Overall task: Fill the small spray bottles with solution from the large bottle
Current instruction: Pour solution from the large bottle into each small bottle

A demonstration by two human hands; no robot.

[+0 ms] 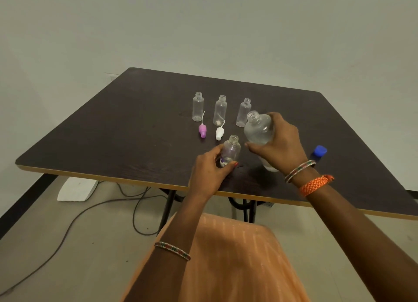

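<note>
Near the front edge of the tabletop (90, 143), the left hand (210, 172) grips 1 small bottle (229, 151) upright. The right hand (278, 143) holds the uncapped large bottle (259, 130) tilted beside it. I think the mouths should align first, then pour slowly.

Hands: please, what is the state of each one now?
Left hand: grips the small spray bottle.
Right hand: grips the large bottle, tilted.
</note>
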